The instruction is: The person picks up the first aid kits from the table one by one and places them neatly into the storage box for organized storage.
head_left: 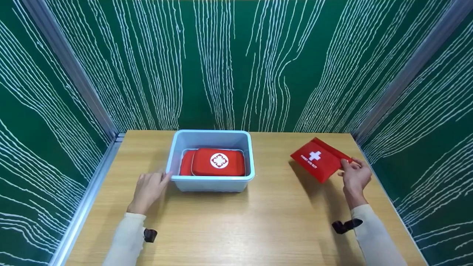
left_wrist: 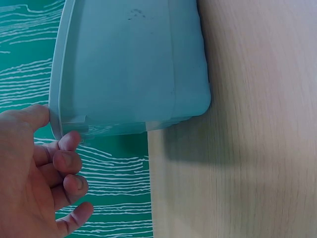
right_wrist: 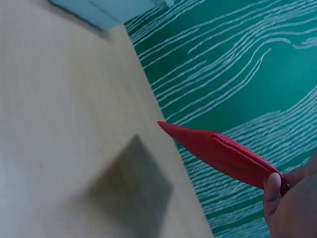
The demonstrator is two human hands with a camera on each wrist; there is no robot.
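A red first aid pouch (head_left: 320,162) with a white cross hangs tilted above the table's right side, its shadow below. My right hand (head_left: 356,176) pinches one corner of it between thumb and fingers; the right wrist view shows the pouch (right_wrist: 218,153) edge-on. At the light blue bin (head_left: 212,183), my left hand (head_left: 149,188) holds the front left corner of the rim. From the left wrist, thumb and index finger (left_wrist: 69,141) pinch that rim while the other fingers hang loosely bent. Inside the bin lies a red first aid case (head_left: 232,164) with a white round emblem, overlapping another red item (head_left: 186,162).
The wooden table (head_left: 236,225) carries the bin left of centre, near its back edge. Green panels (head_left: 207,74) with white wavy lines stand behind and on both sides. Metal posts (head_left: 74,70) rise at the back corners. Each wrist wears a black camera mount (head_left: 149,235).
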